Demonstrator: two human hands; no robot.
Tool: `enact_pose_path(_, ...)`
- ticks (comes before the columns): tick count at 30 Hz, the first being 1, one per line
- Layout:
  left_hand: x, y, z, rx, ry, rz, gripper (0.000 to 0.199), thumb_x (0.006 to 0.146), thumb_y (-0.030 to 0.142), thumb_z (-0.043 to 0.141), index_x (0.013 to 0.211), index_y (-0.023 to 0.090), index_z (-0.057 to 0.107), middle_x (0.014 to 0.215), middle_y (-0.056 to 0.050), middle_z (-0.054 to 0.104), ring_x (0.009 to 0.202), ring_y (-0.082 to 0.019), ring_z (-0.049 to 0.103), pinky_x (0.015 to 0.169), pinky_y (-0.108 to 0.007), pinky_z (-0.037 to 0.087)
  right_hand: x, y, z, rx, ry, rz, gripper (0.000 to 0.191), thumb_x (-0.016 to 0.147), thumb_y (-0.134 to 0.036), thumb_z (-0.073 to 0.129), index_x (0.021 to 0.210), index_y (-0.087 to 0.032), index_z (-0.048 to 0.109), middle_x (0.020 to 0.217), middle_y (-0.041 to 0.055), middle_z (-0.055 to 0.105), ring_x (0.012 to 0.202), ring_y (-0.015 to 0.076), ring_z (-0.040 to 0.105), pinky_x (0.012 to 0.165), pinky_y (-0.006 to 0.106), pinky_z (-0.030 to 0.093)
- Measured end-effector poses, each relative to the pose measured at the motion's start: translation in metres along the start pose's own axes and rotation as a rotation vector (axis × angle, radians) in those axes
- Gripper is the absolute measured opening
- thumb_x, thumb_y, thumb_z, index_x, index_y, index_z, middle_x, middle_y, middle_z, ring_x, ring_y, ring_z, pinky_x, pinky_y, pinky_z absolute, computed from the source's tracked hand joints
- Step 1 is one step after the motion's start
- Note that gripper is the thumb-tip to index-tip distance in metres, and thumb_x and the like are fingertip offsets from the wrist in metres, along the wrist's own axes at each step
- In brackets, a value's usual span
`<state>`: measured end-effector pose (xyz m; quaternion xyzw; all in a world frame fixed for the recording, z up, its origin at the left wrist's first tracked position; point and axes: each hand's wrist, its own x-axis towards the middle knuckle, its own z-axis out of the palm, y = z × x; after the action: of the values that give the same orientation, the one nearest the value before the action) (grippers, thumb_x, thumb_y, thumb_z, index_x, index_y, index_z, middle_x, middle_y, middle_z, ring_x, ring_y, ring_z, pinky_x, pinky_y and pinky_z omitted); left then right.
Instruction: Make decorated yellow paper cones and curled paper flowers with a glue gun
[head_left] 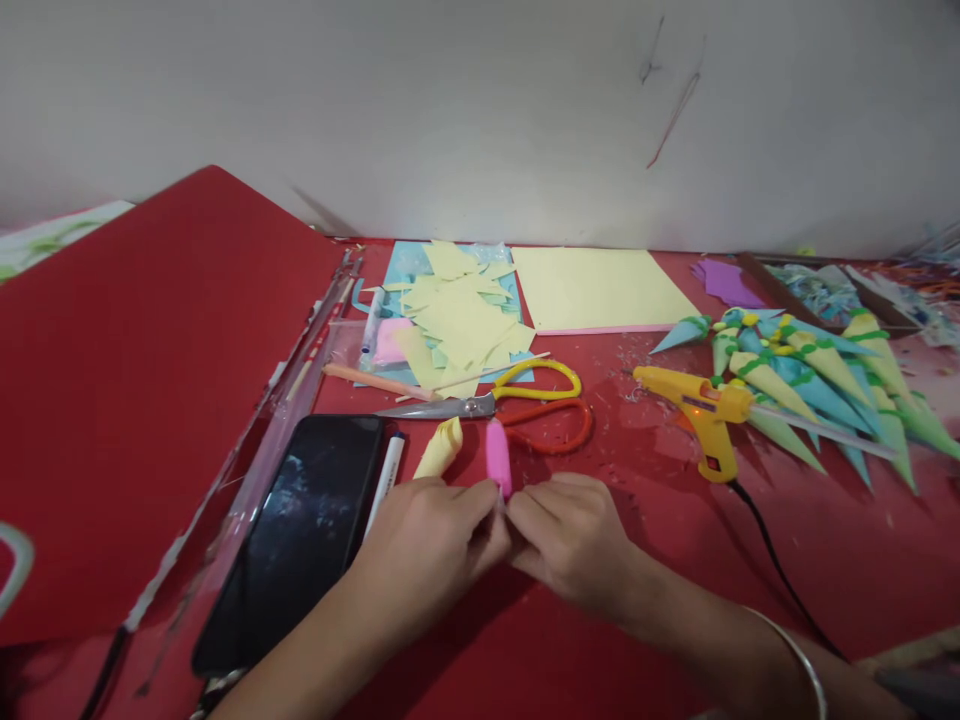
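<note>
My left hand (450,525) and my right hand (574,530) meet at the middle front, fingers pinched together fingertip to fingertip. Whatever lies between the fingertips is too small and hidden to name. Just beyond them is a bright pink rounded piece (498,458), its near end at my fingertips. A rolled pale yellow paper (439,449) lies beyond my left hand. Scissors (476,406) with one yellow and one red handle rest past the pink piece. A white marker (385,478) lies between my left hand and a black phone (296,535).
Yellow paper pieces (469,315) pile on blue sheets, beside a yellow sheet (600,290). To the right, a yellow glue gun (701,410) with a cord lies by several green and blue paper cones (825,385). A large red board (150,400) stands left.
</note>
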<state>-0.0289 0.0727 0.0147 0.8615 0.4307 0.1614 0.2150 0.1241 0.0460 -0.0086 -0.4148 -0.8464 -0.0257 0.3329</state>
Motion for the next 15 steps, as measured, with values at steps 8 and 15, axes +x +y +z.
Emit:
enact_pose_path(8,0.001,0.004,-0.002,-0.598,-0.113,0.001,0.031,0.08,0.023,0.034,0.051,0.018,0.027,0.048,0.006,0.025,0.044,-0.007,0.024,0.042,-0.02,0.02,0.001,-0.007,-0.004,0.467,-0.052,0.237,0.029,0.081,-0.016,0.037,0.053,-0.02,0.031,0.047,-0.0057,0.035,0.041,0.0061,0.032,0.043,0.021,0.025)
enact_pose_path(15,-0.001,0.008,0.002,-0.887,-0.107,-0.049,0.04,0.084,0.035,0.037,0.049,0.019,0.026,0.044,0.006,0.024,0.041,-0.007,0.022,0.038,-0.021,0.019,0.007,-0.007,-0.014,0.883,-0.142,0.436,0.029,0.076,-0.017,0.038,0.049,-0.019,0.03,0.043,-0.0071,0.03,0.039,0.0043,0.028,0.039,0.017,0.025)
